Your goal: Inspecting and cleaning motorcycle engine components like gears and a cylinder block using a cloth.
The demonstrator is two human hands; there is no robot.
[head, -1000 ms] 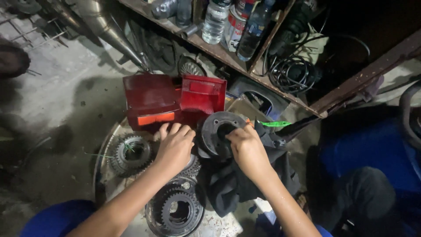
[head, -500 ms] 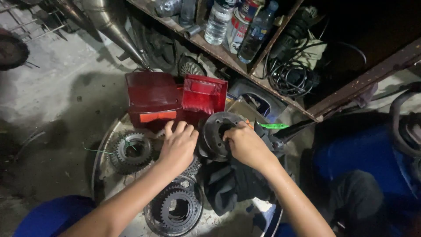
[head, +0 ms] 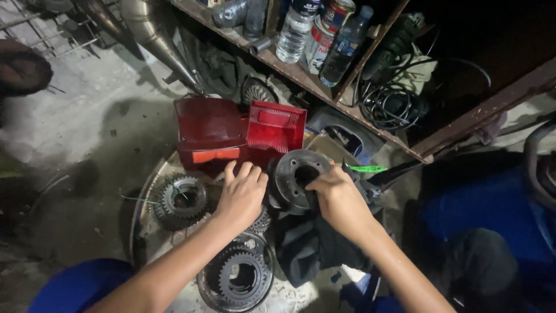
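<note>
A round dark metal hub [head: 292,177] stands tilted on edge at the middle of a shallow metal tray [head: 140,214]. My right hand [head: 339,200] grips its right rim, with a dark cloth [head: 304,249] bunched under the hand. My left hand [head: 243,194] rests flat against the hub's left side, over a toothed gear. A gear cluster [head: 182,200] lies to the left and a large ring gear [head: 240,278] lies nearer me.
Two red plastic lamp housings [head: 211,133] stand behind the tray. A wooden shelf [head: 301,72] beyond holds bottles, cans and coiled black cable. A metal exhaust pipe [head: 156,35] leans at the back left. Blue fabric [head: 480,214] lies at the right.
Both hands stay on the hub; the right hand has shifted a little along its rim. The view has drifted slightly.
</note>
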